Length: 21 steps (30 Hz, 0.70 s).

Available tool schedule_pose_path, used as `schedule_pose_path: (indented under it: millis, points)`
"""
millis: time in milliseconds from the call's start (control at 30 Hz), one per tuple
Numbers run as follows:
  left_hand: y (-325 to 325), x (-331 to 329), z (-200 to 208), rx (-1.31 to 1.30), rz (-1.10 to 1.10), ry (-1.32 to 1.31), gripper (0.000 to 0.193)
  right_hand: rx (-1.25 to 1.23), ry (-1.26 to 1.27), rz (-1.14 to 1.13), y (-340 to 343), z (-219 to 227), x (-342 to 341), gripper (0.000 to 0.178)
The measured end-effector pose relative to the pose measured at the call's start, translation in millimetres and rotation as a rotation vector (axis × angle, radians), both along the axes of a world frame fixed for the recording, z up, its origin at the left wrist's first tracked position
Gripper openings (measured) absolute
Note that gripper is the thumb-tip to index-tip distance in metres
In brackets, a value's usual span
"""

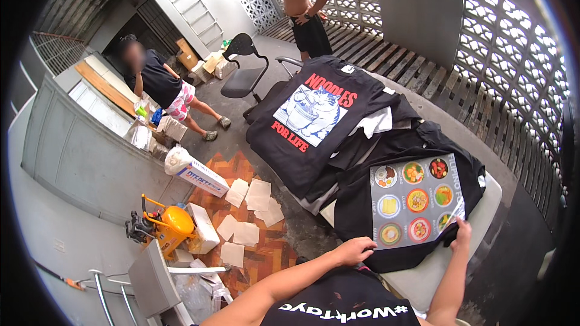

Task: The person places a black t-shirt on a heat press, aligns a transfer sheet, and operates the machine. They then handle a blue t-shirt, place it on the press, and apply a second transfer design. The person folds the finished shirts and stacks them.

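A black T-shirt (353, 211) lies spread before me on a white table. Its grey print (400, 220) shows several round food dishes, and pale glare at the lower right corner looks like a clear transfer film (460, 211) bending up. My right hand (462, 233) is closed on that corner. At the print's lower left corner is my left hand (355, 251), fingers curled and closed; what they grip is hidden. Beyond lies another black T-shirt (266, 133) with a cat-and-bowl picture and red lettering, on top of a pile of dark shirts.
The white table's rim (492, 202) runs along the right. Brown paper sheets (244, 232) lie on the floor at left, near an orange machine (177, 222) and a long white box (202, 176). A black chair (244, 75) and two people stand beyond.
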<state>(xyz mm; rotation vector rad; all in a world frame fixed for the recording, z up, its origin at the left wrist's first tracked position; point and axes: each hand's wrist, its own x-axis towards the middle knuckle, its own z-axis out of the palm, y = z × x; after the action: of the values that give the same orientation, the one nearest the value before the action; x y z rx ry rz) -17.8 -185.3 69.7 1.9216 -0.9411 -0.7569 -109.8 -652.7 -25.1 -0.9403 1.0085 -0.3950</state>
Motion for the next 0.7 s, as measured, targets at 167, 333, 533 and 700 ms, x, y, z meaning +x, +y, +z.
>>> schedule_pose_path:
  millis: [167,333,533,700]
  points:
    - [-61.2,12.9,26.9,-0.105,-0.065,-0.128,0.033,0.000,-0.013,0.258,124.7,66.4,1.8,0.019]
    - [-117.3,11.9,55.3,-0.279,-0.047,-0.405,0.046,0.086,-0.304,0.266,189.8,113.3,-8.8,0.036]
    - [-129.6,8.4,55.1,-0.230,-0.166,-0.450,0.052,0.189,-0.328,0.376,188.9,158.1,-45.2,0.049]
    - [-145.3,-2.4,49.9,-0.250,-0.244,-0.451,0.050,-0.022,-0.227,0.334,185.2,164.1,-63.1,0.048]
